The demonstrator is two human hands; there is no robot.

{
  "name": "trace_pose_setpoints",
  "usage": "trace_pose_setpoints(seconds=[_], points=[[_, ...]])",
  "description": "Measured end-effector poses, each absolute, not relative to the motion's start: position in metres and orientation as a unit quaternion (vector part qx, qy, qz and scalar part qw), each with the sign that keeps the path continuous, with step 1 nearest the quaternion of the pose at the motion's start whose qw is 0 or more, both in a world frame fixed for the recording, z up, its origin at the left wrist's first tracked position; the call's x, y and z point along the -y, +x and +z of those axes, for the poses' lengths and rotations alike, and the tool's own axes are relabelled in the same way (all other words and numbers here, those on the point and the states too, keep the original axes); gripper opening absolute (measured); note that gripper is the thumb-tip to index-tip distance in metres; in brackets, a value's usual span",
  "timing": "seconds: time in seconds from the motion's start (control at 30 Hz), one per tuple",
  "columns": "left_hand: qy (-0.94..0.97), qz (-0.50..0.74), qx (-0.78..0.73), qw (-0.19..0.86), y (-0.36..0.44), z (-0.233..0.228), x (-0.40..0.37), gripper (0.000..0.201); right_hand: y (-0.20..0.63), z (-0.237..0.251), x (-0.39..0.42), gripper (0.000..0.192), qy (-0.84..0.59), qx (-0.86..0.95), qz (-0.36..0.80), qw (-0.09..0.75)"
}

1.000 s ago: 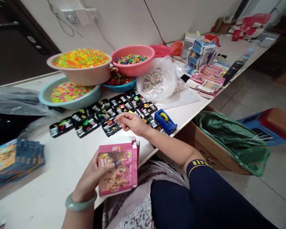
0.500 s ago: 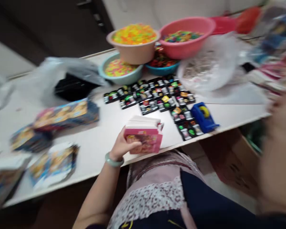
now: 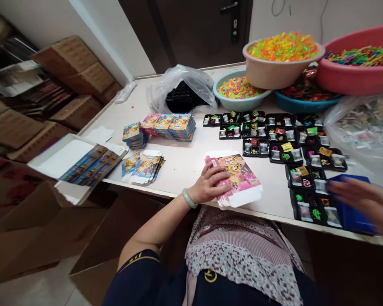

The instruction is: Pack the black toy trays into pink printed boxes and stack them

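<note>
The bench (image 3: 181, 174) has a smooth white surface with a weak sheen. At its front edge, the pink boxes (image 3: 242, 172) are of thin printed card, smooth and slightly glossy, with plain matt flaps (image 3: 246, 196). Further right, the trays (image 3: 255, 155) are of thin black plastic, quite shiny, and the dispenser (image 3: 352, 214) by the front edge looks like smooth blue plastic. Towards the back edge, the basins (image 3: 274, 76) are of smooth plastic, and the bag (image 3: 196, 76) is of clear film, wrinkled and shiny. The bangle (image 3: 189, 199) looks polished, like stone; the apron (image 3: 236, 267) is of patterned cloth.
</note>
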State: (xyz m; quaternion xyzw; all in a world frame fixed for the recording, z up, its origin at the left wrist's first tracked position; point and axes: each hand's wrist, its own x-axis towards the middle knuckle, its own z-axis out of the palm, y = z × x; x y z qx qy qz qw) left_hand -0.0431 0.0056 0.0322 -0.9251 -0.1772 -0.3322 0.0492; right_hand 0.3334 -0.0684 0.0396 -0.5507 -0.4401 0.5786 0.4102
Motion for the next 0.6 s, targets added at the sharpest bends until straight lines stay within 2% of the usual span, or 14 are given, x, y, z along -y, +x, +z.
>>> trace_pose_setpoints(seconds=[0.07, 0.13, 0.2, 0.27, 0.37, 0.47, 0.53, 0.6], points=[[-0.921, -0.337, 0.183, 0.062, -0.051, 0.025, -0.002, 0.024, 0.293, 0.036, 0.047, 0.060, -0.537, 0.401, 0.620, 0.408], [-0.923, -0.324, 0.192, 0.078, -0.062, 0.018, 0.004, 0.025, 0.237, 0.033, 0.022, 0.066, -0.460, 0.338, 0.755, 0.323], [-0.925, -0.304, 0.215, 0.076, -0.074, 0.011, 0.010, 0.026, 0.183, 0.029, 0.005, 0.062, -0.406, 0.290, 0.814, 0.299], [-0.916, -0.296, 0.270, 0.035, -0.089, 0.003, 0.017, 0.025, 0.142, 0.024, -0.004, 0.056, -0.408, 0.253, 0.821, 0.310], [-0.856, -0.321, 0.398, -0.075, -0.115, -0.008, 0.024, 0.027, 0.108, 0.010, -0.011, 0.047, -0.462, 0.232, 0.788, 0.333], [-0.712, -0.389, 0.527, -0.253, -0.145, -0.017, 0.026, 0.040, 0.084, -0.007, -0.026, 0.036, -0.511, 0.242, 0.751, 0.342], [-0.585, -0.417, 0.572, -0.396, -0.163, -0.020, 0.026, 0.045, 0.059, -0.015, -0.036, 0.033, -0.526, 0.255, 0.735, 0.344], [-0.510, -0.418, 0.577, -0.482, -0.179, -0.019, 0.024, 0.050, 0.027, -0.021, -0.044, 0.034, -0.518, 0.269, 0.729, 0.356]])
